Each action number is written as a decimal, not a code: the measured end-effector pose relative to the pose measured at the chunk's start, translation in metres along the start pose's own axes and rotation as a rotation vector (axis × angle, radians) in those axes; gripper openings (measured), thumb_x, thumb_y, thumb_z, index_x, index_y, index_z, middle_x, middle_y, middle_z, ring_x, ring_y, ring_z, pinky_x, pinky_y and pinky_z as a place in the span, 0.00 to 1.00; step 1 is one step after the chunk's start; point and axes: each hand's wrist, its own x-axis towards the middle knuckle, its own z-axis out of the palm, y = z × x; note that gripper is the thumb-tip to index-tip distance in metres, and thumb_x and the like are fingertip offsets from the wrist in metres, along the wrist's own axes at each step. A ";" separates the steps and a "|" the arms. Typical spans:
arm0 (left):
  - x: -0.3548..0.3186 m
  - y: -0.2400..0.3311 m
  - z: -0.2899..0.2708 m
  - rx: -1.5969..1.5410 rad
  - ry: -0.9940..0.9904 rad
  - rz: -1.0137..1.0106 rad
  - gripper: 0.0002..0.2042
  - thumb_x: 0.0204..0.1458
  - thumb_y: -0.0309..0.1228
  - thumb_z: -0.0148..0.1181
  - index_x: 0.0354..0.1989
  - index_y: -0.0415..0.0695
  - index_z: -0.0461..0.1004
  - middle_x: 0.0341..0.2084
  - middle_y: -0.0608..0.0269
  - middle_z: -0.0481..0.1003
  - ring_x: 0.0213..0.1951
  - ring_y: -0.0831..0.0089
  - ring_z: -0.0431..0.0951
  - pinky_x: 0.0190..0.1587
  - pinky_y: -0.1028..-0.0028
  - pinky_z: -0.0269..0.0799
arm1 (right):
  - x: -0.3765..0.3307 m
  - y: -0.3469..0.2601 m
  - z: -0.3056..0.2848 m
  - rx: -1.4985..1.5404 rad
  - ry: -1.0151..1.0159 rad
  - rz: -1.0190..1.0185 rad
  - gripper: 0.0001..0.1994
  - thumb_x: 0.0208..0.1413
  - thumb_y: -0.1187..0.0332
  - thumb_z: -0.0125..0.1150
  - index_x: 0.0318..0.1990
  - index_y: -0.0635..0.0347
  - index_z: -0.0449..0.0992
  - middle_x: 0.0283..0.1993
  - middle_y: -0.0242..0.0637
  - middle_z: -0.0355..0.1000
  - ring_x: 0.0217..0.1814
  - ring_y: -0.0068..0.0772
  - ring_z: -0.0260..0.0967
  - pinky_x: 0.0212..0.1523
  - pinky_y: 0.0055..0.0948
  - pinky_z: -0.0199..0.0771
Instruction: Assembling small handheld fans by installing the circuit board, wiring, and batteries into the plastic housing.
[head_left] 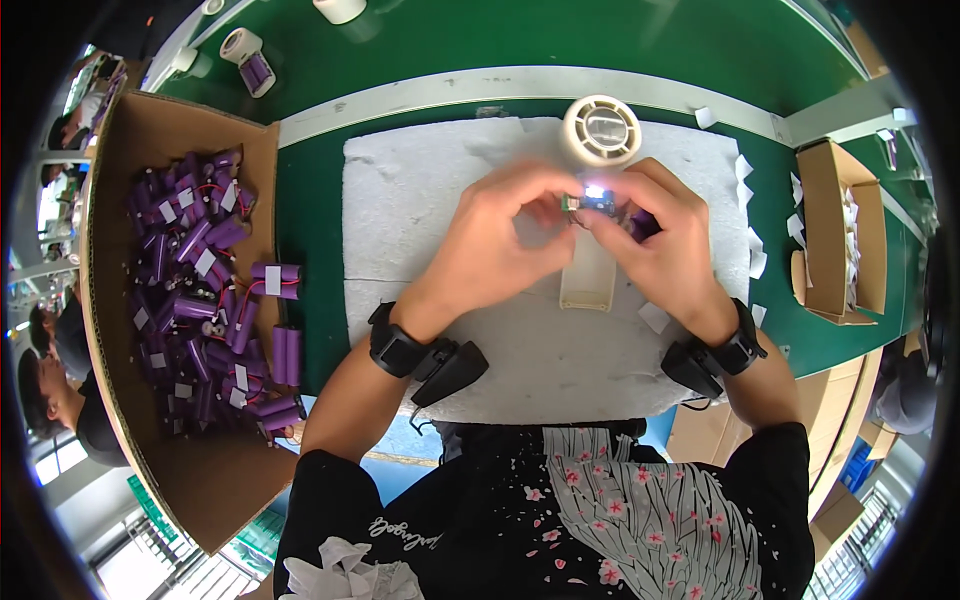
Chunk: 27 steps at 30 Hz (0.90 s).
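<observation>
Over the white foam sheet, my left hand [500, 235] and my right hand [665, 230] meet with fingers pinched around a small circuit board [598, 203]. A bright white light glows on the board. My left fingertips touch its left end, by a small metal connector. My right thumb and fingers grip its right side, and a purple battery cell [642, 224] shows partly inside that hand. Directly behind and under my hands lies a cream handheld fan housing, its round slotted head [602, 130] at the far end and its hollow handle [587, 285] nearer me. My fingers hide its middle.
At left stands a cardboard box [120, 300] full of purple battery packs with red wires. The foam sheet [430, 340] covers the green table's middle. Paper scraps [757, 250] lie along its right edge, near a smaller cardboard box [820, 230]. Another fan part [248, 60] lies far left.
</observation>
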 end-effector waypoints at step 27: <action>-0.003 0.006 0.002 -0.206 -0.120 -0.311 0.19 0.44 0.19 0.59 0.48 0.42 0.71 0.32 0.63 0.76 0.33 0.76 0.76 0.39 0.74 0.74 | -0.005 0.002 -0.008 0.015 -0.143 -0.080 0.11 0.43 0.80 0.64 0.37 0.63 0.76 0.33 0.36 0.70 0.24 0.24 0.66 0.25 0.22 0.66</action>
